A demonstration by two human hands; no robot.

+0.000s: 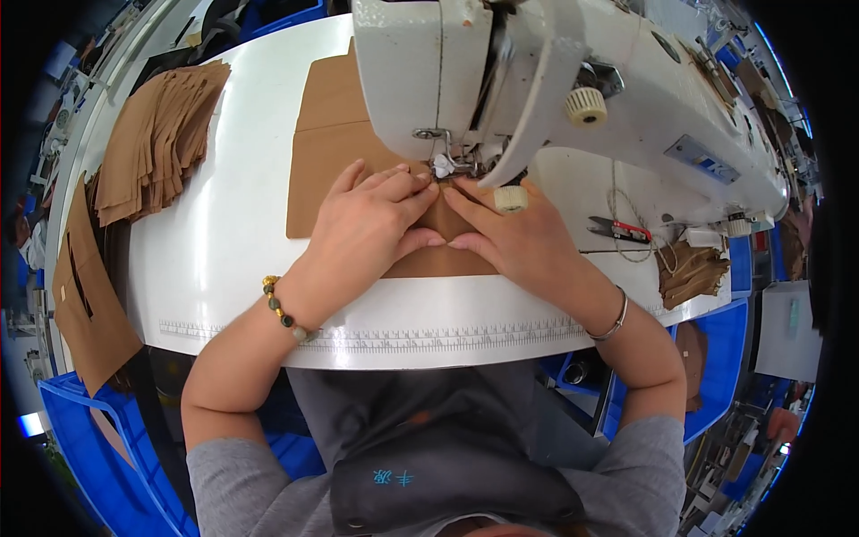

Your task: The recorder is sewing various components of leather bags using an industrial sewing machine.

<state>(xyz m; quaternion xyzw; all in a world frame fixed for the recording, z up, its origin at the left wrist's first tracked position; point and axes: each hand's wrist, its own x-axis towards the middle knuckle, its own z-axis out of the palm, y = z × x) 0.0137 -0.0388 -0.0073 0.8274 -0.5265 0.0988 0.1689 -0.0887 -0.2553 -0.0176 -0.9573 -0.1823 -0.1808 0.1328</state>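
Observation:
A white sewing machine stands over the table, its presser foot low on a brown flat piece. My left hand rests on that piece left of the foot, fingers bent, thumb apart from the index. My right hand presses on it right of and below the foot, index finger and thumb spread. Both thumb tips almost meet below the foot. Some right fingers are hidden behind a cream knob. Red-and-black thread snips lie with a cord at the right.
Stacked brown pieces lie at the left, with a slotted piece hanging over the table edge. A smaller brown pile is at the right. Blue bins flank me below the table. A printed ruler runs along the front edge.

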